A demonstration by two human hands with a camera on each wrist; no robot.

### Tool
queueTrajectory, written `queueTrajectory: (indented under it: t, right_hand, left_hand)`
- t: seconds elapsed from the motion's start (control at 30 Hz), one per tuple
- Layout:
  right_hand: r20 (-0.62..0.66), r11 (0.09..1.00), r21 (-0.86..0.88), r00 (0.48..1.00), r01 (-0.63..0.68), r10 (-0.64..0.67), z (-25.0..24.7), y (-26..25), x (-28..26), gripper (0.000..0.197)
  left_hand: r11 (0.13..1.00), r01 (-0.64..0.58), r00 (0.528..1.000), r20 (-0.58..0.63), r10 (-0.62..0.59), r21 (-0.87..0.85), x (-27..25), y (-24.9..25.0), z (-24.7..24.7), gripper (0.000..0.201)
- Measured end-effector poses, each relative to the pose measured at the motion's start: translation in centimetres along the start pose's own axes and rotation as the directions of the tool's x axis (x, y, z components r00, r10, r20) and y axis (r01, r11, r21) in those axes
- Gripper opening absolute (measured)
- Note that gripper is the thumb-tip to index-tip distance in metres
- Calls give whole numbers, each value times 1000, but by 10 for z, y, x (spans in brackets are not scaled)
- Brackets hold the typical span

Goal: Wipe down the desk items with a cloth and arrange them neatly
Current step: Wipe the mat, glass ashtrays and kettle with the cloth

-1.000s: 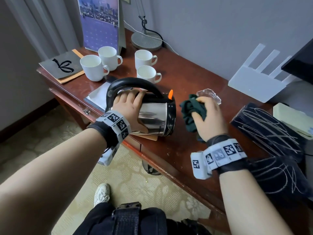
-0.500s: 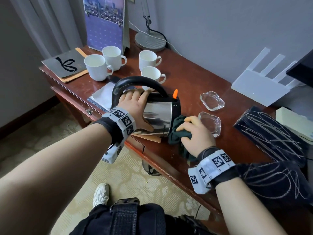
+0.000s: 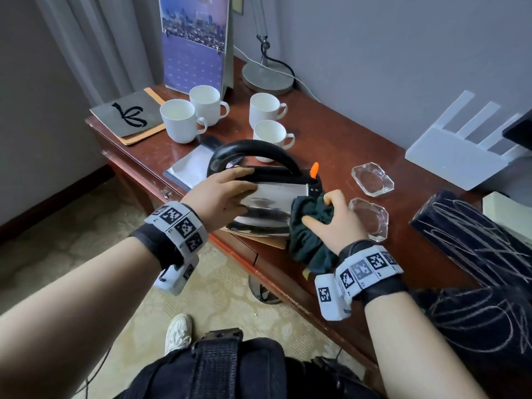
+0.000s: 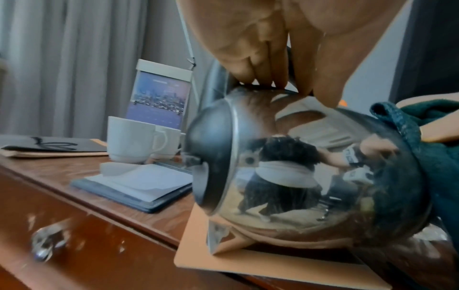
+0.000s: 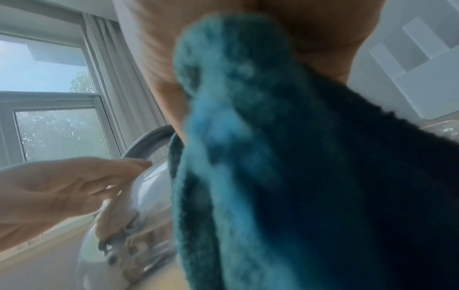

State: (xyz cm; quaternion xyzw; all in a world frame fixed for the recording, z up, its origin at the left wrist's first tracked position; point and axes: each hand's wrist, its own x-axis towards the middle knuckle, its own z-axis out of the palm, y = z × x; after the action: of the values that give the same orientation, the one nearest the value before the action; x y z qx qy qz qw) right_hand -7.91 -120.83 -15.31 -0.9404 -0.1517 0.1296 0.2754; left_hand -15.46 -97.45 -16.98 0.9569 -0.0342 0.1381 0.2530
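A steel kettle [image 3: 267, 208] with a black handle lies tipped on its side near the desk's front edge, on a tan mat [image 4: 248, 261]. My left hand [image 3: 230, 191] rests on it, fingers laid straight along the black upper rim and thumb spread on the steel [image 4: 310, 176]. My right hand [image 3: 334, 223] grips a bunched dark green cloth [image 3: 308, 226] and presses it against the kettle's lid end, below the orange switch. The right wrist view is mostly filled by the cloth [image 5: 273, 157], with the kettle [image 5: 149, 186] behind it.
Several white cups [image 3: 181, 119] stand at the back left of the wooden desk [image 3: 331, 145]. Two glass ashtrays [image 3: 371, 178] lie just right of my right hand. A notepad [image 3: 190, 165] lies behind the kettle. A calendar [image 3: 195, 44], lamp base [image 3: 267, 77], white router [image 3: 454, 159] and black bag [image 3: 475, 240] also stand around.
My right hand brought the cloth from beside the far ashtray down and left onto the kettle's lid end. The left hand's fingers have flattened and slid along the kettle.
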Motion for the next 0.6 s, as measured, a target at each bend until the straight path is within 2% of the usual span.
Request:
queueTrajectory:
  t: [0.07,0.1,0.13,0.2,0.23,0.3,0.33,0.4,0.47,0.53,0.6]
  right_hand:
    - [0,1000,-7,1000,-2,2,-1,0,5,38]
    - [2,1000,-11,1000,1,-1,-1,-1,6,38]
    - [0,1000,-12,1000,2,-2,-2,-2,8,38]
    - [-7,1000,-9,1000,-1,1,-1,-1,9,39]
    - [-12,1000,4,1000,-5,5,-1,-1,8,41]
    - [-39,996,86,999,-12,16,1,2,7,47]
    - [-50,991,136,998,-18,25,1,4,6,50]
    - [-34,982,187,998,-37,44,3,6,4,63]
    - [20,983,167,997,-70,68,6,7,3,76]
    - [47,988,131,996,-82,76,10,6,5,71]
    - [20,990,116,997,-80,78,9,4,7,59]
  left_hand:
    - [994,106,987,-117,-107,-11,-8,-6,-4,34]
    - [978,208,964,-164,-210,-31,-12,-9,-6,39]
    - [935,345,918,-178,-354,-80,-16,-11,-8,52]
    - [769,604,777,-59,-627,-207,-20,-12,-9,85]
    - [710,655,741,34,-671,-258,-21,-11,-7,96]
    - [672,652,750,172,-639,-351,-20,-5,-1,103]
    - [665,641,760,193,-621,-383,-18,-3,2,101]
    - [649,624,766,173,-620,-435,-16,-1,8,92]
    - [648,607,775,163,-610,-461,-15,-5,11,87]
    - [649,600,782,171,-599,-467,-13,-8,11,90]
    - [655,600,784,177,-594,-459,-8,-10,8,91]
